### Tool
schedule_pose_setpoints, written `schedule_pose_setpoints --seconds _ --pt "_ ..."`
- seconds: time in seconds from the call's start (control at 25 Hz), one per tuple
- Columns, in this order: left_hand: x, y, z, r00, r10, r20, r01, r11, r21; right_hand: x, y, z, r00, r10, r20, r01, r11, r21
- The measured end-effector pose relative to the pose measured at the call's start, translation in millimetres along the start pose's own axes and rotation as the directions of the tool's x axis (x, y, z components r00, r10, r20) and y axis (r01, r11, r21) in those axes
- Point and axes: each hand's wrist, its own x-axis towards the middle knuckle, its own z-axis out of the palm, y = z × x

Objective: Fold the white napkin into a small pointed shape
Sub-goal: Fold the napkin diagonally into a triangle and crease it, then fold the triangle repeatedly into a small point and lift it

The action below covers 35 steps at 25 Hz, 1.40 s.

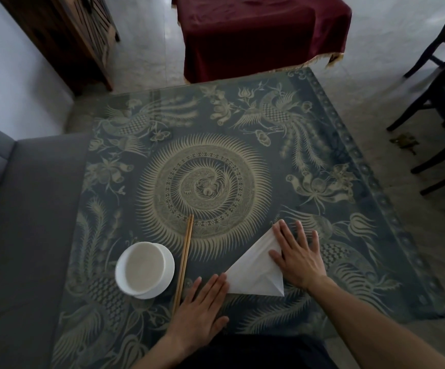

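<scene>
The white napkin lies flat on the patterned table as a folded triangle, one tip pointing up and away, another at the lower right. My right hand presses flat on its right side, fingers spread, covering part of that edge. My left hand rests flat on the table at the napkin's left corner, fingertips touching the corner. Neither hand grips anything.
A white bowl stands left of the napkin, with a pair of wooden chopsticks lying between bowl and napkin. The glass-topped table shows a blue and gold pattern. A grey sofa is at left, dark chairs at right.
</scene>
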Motion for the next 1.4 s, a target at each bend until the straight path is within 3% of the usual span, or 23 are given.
schedule_pose_setpoints --seconds 0.36,0.64,0.8,1.04,1.2,1.4 --pt "-21.3 -11.2 1.0 0.989 0.115 -0.096 -0.106 0.990 0.091 -1.9 -0.3 5.2 0.998 0.058 -0.021 -0.056 0.995 0.079" --pt "21.0 1.5 -38.2 0.975 0.043 -0.218 -0.039 0.999 0.022 -26.3 -8.9 19.8 0.992 0.083 -0.093 -0.067 0.984 0.166" --pt "78.4 -6.3 -57.5 0.996 0.035 -0.084 -0.024 0.992 0.124 -51.2 -16.3 32.9 0.992 0.095 -0.079 -0.083 0.985 0.152" --pt "185.8 3.0 -87.0 0.989 0.109 0.100 -0.114 0.992 0.048 -57.8 -19.9 30.8 0.990 0.138 0.036 -0.142 0.977 0.158" --pt "235.8 21.4 -93.3 0.980 -0.017 0.200 0.013 1.000 0.020 -56.5 -16.3 25.1 0.987 0.120 0.109 -0.140 0.970 0.201" --pt "248.4 15.7 -92.9 0.960 -0.135 0.244 0.172 0.975 -0.138 -54.1 -16.3 25.2 0.981 0.109 0.159 -0.141 0.969 0.204"
